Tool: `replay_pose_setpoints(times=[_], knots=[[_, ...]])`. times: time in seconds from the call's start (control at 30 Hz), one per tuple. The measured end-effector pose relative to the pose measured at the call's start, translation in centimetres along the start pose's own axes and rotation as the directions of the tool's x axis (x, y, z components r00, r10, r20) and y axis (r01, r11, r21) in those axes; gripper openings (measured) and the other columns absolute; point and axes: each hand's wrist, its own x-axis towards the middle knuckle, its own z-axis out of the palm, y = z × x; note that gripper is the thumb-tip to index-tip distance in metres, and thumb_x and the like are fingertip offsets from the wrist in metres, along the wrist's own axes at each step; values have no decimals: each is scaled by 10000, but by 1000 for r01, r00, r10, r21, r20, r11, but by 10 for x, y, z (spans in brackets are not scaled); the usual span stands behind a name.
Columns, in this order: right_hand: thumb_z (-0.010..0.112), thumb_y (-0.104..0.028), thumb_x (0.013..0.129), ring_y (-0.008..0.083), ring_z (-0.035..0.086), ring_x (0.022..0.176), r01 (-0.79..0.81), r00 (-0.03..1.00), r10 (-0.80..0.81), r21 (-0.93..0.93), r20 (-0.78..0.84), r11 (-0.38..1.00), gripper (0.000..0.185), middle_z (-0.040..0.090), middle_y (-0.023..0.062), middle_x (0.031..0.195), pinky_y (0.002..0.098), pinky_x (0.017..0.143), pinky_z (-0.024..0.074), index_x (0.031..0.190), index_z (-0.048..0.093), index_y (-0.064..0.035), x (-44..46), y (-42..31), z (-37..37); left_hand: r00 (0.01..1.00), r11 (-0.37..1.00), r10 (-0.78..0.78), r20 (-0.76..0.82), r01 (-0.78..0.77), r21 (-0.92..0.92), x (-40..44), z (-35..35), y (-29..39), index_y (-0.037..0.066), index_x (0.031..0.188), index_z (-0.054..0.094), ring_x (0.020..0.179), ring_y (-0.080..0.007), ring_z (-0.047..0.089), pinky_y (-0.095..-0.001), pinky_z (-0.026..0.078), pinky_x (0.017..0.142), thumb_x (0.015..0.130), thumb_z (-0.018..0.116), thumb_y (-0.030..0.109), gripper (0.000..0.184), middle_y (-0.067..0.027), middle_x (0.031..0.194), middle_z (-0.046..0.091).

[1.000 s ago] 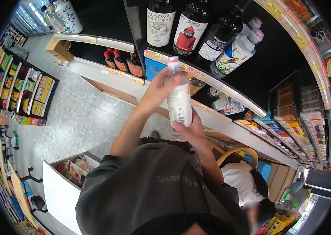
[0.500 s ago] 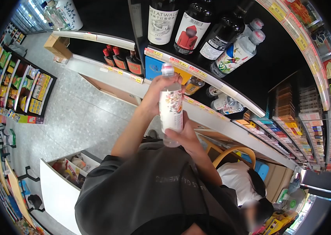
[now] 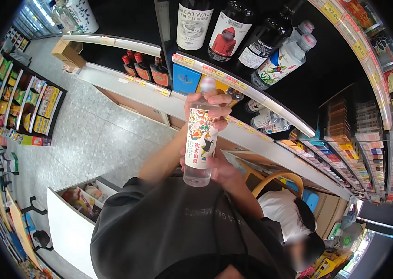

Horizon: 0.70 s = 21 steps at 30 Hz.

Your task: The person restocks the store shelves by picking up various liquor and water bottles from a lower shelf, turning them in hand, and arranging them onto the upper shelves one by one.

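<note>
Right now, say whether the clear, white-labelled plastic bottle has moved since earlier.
Yes: the bottle is lower in view, farther from the white shelf edge.

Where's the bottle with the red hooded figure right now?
In the head view, at top centre, the red-hooded bottle stands on the shelf, between the Great Wall bottle on its left and another dark bottle on its right, above the held clear bottle.

We saw a clear, smooth plastic bottle (image 3: 198, 177) with a paper-like label (image 3: 200, 139), and glossy, dark glass wine bottles (image 3: 269, 33). Our dark shirt (image 3: 173, 228) looked like matt cloth, while the speckled floor (image 3: 108, 146) had a smooth sheen.
</note>
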Motion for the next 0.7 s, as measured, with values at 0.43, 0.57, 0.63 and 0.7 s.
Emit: replay_pose_setpoints(times=[0.43,0.57,0.63,0.7], knots=[[752,-231,760,155,488,1114,-9,865,-319,-649,-386,760,726,515,83,1190,335,951,406,1328,360,-6,-17,-16,-13,832,391,376,-409,258,884,-3,28,-11,17,1129,499,910,-257,627,-411,568,760,826,692,384,514,-98,1009,563],[780,-261,743,189,438,1204,-12,872,-396,-820,-289,572,869,414,124,1321,353,992,386,1378,254,17,-24,-24,-5,919,301,268,-288,204,932,0,30,-17,14,1095,521,873,-233,629,-366,537,752,805,730,308,463,-87,983,582],[777,-251,742,209,367,1262,63,828,-528,-904,-190,423,876,346,132,1358,367,1046,328,1389,232,-24,-25,-31,14,979,76,157,-128,118,990,5,39,-27,15,1013,565,860,-224,628,-361,509,765,771,756,211,366,-89,965,603],[766,-242,753,210,366,1261,95,791,-580,-898,-194,429,827,370,125,1321,365,1052,319,1374,255,-48,-29,-28,10,998,-336,-68,-3,-20,941,19,58,-38,18,981,591,920,-259,616,-405,486,837,718,778,179,361,-101,966,611]])
